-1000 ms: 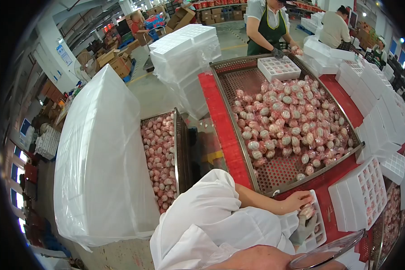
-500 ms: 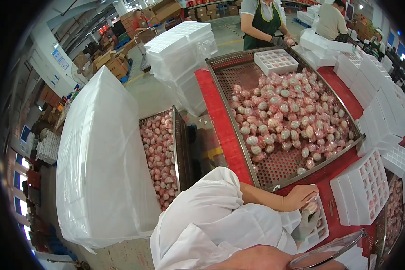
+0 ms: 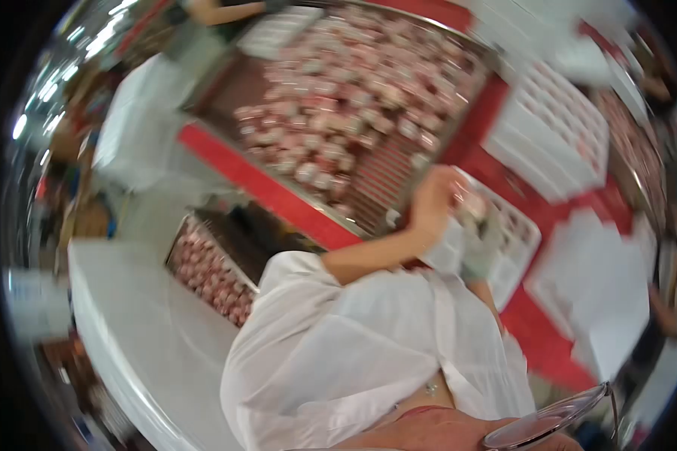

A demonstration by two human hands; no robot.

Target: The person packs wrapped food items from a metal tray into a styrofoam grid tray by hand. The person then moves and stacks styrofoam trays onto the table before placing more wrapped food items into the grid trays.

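My left hand [image 3: 435, 201] is bare and blurred, with its fingers bent at a wrapped ball [image 3: 470, 203] in clear and pink film. From the other side, my right hand [image 3: 483, 239], in a pale glove, grips the same ball. Both hands are over a white compartment tray [image 3: 520, 225] on the red table [image 3: 560, 263]; several of its compartments hold wrapped balls. Beyond my left hand, a large metal bin [image 3: 384, 180] with a perforated bottom holds a heap of wrapped balls [image 3: 353, 83].
Stacked filled trays [image 3: 553, 128] stand at the right, with white foam pieces [image 3: 594, 286] nearer me. A smaller bin of balls [image 3: 207, 274] is at the left, beside a large plastic-covered stack [image 3: 143, 338]. A co-worker's arm [image 3: 229, 13] reaches toward another tray [image 3: 278, 31].
The view has swung and tilted down, so the table and bins appear shifted and turned, with heavy blur. My hands remain together at a wrapped ball above the tray.
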